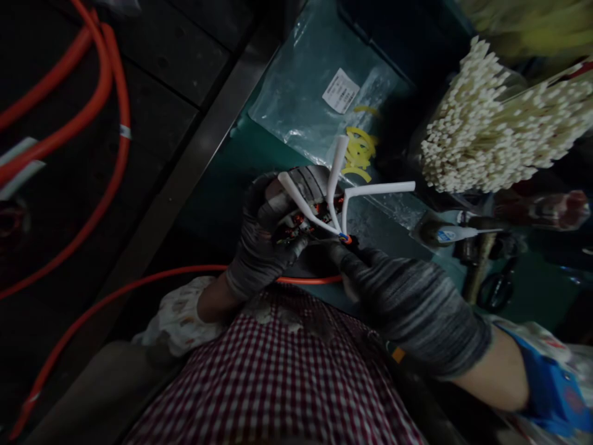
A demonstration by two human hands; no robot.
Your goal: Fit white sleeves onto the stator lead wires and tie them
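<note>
- Dim dark floor tiles (169, 117) fill the far left, with thick orange cables (121, 93) looping over them; their curves look smooth and springy
- Thin orange cable (139, 279) rises from the lower left and crosses near the lap to behind the right hand; whether it joins the white leads is hidden
- Metal edge (210, 133) runs slantwise between the floor and the green tabletop (264, 145), which looks flat and smooth
- Left hand (252, 247), in a striped grey glove, is curled around a dark cluster (299, 227) with orange-red glints; its parts are too small to make out, though they seem light, hard and easy to scatter
- White leads (338, 167) fan out just right of that cluster, over the table's near part; they should be light and bendable, one holding a sharp bend, so the gathered base is the sure place to hold, the loose ends likely to sway
- Clear bag (296, 108) lies flat beyond, probably slippery, yellow strips (361, 151) at its near edge
- Right hand (403, 300), gloved alike, appears to pinch the leads at their base
- Nozzle bottle (449, 233) and bundled pale rods (491, 142) sit on the right
</note>
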